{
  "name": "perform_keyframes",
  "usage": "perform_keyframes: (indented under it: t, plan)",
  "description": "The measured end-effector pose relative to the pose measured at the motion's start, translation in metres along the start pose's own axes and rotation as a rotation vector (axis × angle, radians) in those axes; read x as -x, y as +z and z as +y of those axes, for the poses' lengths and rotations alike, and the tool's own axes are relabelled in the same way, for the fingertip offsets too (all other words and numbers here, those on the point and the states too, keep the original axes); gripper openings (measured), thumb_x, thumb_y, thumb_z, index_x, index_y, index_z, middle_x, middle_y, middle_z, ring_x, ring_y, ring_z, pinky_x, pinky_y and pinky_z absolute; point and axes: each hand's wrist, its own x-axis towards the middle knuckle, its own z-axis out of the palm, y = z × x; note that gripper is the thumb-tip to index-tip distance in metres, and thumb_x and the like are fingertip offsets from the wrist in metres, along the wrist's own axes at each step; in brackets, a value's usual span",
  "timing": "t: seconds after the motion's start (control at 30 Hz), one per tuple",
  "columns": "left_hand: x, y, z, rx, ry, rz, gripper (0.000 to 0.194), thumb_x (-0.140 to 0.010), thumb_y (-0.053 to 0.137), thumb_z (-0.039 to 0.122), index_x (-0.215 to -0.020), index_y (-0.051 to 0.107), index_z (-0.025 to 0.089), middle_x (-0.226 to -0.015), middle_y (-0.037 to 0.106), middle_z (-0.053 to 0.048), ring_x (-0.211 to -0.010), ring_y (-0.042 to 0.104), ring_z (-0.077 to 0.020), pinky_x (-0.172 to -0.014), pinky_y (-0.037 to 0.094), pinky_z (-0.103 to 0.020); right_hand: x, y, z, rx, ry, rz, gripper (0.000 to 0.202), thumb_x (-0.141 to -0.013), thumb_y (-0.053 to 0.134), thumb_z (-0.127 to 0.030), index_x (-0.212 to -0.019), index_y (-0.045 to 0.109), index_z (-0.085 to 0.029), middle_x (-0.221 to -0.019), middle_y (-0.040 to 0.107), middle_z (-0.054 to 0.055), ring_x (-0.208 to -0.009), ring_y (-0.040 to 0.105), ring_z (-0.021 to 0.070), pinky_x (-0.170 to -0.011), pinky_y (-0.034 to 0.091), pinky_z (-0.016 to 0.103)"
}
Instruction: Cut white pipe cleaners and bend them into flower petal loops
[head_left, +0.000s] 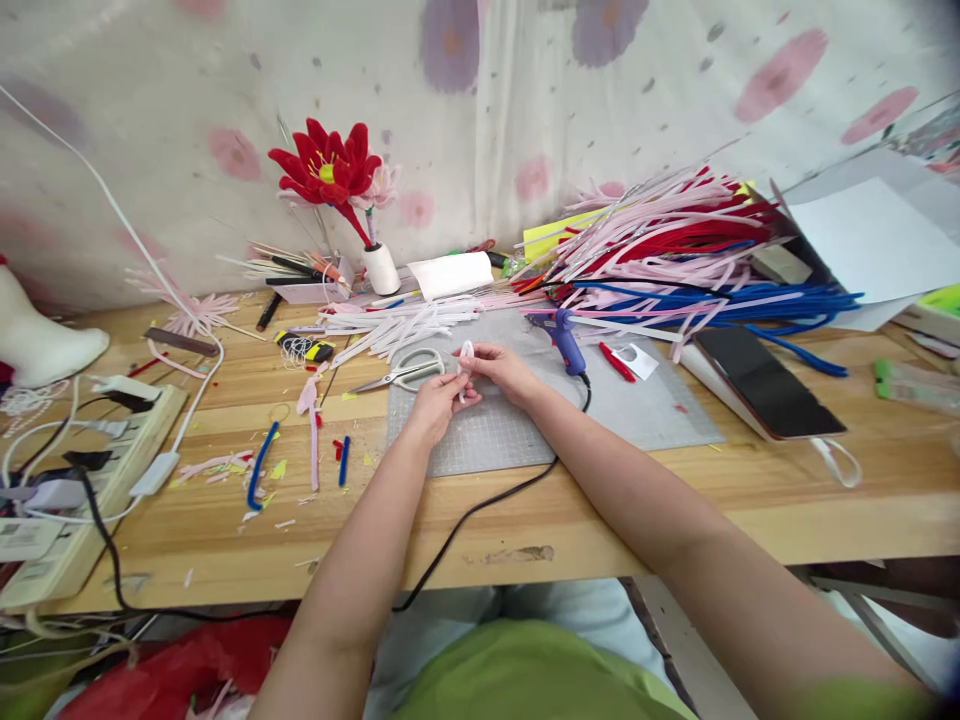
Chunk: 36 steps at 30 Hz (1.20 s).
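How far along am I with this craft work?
The red flower looks done, upright in its white holder. Your left hand and right hand hold a small white piece, seemingly in progress. Probably left: the white strips, lying loose behind the scissors.

Scissors (411,371) lie left of glue gun (564,343).

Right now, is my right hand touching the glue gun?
Apart: the head view shows a strip of grey mat between your right hand and the glue gun.
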Motion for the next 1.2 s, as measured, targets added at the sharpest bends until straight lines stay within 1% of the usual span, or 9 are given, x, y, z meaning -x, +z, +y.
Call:
perform_keyframes:
  t: [0.1,0.27,0.37,0.57,0.63,0.77,0.87,1.03,1.2]
  plan:
    - [-0.003,-0.001,0.000,-0.024,-0.007,0.037,0.010,-0.074,0.065,0.017,-0.073,0.063,0.008,-0.055,0.057,0.001,-0.051,0.054,-0.0055,-0.062,0.053,-0.023,-0.006,-0.006,-0.001,0.046,-0.060,0.099,0.034,-0.056,0.073,-0.040,-0.080,0.069,-0.017,-0.076,0.065,0.000,-0.064,0.054,0.0099,-0.061,0.043,0.024]
    - [-0.005,-0.001,0.000,-0.080,-0.033,0.069,0.010,-0.079,0.059,0.016,-0.077,0.064,0.007,-0.063,0.063,-0.004,-0.055,0.062,-0.0104,-0.058,0.053,-0.025,-0.011,-0.008,-0.001,0.203,-0.222,0.216,0.025,-0.057,0.071,-0.038,-0.071,0.068,-0.017,-0.073,0.066,0.002,-0.070,0.057,0.0140,-0.068,0.045,0.028]
    - [-0.005,0.000,0.002,-0.056,-0.033,0.091,0.011,-0.080,0.057,0.015,-0.076,0.064,0.007,-0.063,0.063,-0.004,-0.055,0.061,-0.0092,-0.056,0.052,-0.023,-0.012,-0.006,-0.001,0.225,-0.266,0.236,0.024,-0.059,0.069,-0.038,-0.071,0.066,-0.017,-0.072,0.065,0.002,-0.069,0.057,0.0139,-0.069,0.045,0.029]
    - [-0.006,0.001,0.000,-0.084,-0.004,0.161,0.010,-0.079,0.059,0.016,-0.074,0.062,0.008,-0.057,0.060,-0.001,-0.050,0.059,-0.0080,-0.055,0.051,-0.022,-0.015,-0.005,0.001,0.112,-0.164,0.050,0.032,-0.055,0.070,-0.039,-0.075,0.060,-0.017,-0.072,0.062,0.000,-0.065,0.054,0.0115,-0.065,0.044,0.027]
    - [-0.007,0.001,-0.002,-0.112,-0.008,0.123,0.009,-0.077,0.061,0.017,-0.074,0.062,0.008,-0.056,0.061,-0.001,-0.051,0.059,-0.0083,-0.056,0.051,-0.022,-0.015,-0.004,0.002,0.134,-0.160,0.038,0.028,-0.054,0.069,-0.038,-0.070,0.057,-0.017,-0.067,0.059,-0.002,-0.061,0.052,0.0105,-0.061,0.043,0.025]
    - [-0.011,-0.002,-0.006,-0.093,-0.025,-0.032,0.012,-0.075,0.063,0.018,-0.068,0.060,0.008,-0.056,0.060,0.000,-0.051,0.058,-0.0074,-0.065,0.053,-0.026,-0.012,-0.002,0.004,0.308,-0.221,0.126,0.020,-0.061,0.063,-0.034,-0.068,0.055,-0.017,-0.062,0.053,-0.002,-0.059,0.048,0.0109,-0.055,0.041,0.024]
    - [-0.011,-0.004,-0.006,-0.055,-0.017,-0.079,0.013,-0.075,0.063,0.017,-0.065,0.059,0.009,-0.058,0.060,0.000,-0.054,0.058,-0.0069,-0.070,0.054,-0.028,-0.011,0.000,0.003,0.293,-0.214,0.113,0.022,-0.062,0.063,-0.037,-0.070,0.054,-0.018,-0.063,0.052,-0.002,-0.059,0.047,0.0106,-0.052,0.040,0.024]
    - [-0.010,-0.001,-0.003,-0.089,-0.023,0.002,0.011,-0.079,0.056,0.011,-0.070,0.062,0.008,-0.062,0.064,-0.003,-0.057,0.062,-0.0099,-0.066,0.053,-0.028,-0.005,-0.001,-0.001,0.071,-0.063,-0.013,0.036,-0.060,0.068,-0.046,-0.078,0.055,-0.017,-0.068,0.053,-0.003,-0.056,0.046,0.0076,-0.051,0.040,0.022]
    - [-0.009,0.000,-0.001,-0.090,-0.020,0.014,0.013,-0.080,0.053,0.009,-0.072,0.063,0.008,-0.066,0.066,-0.005,-0.058,0.064,-0.0114,-0.069,0.054,-0.031,0.000,-0.003,-0.002,0.050,0.012,-0.108,0.036,-0.059,0.071,-0.045,-0.074,0.057,-0.014,-0.062,0.052,-0.004,-0.053,0.043,0.0053,-0.051,0.036,0.020]
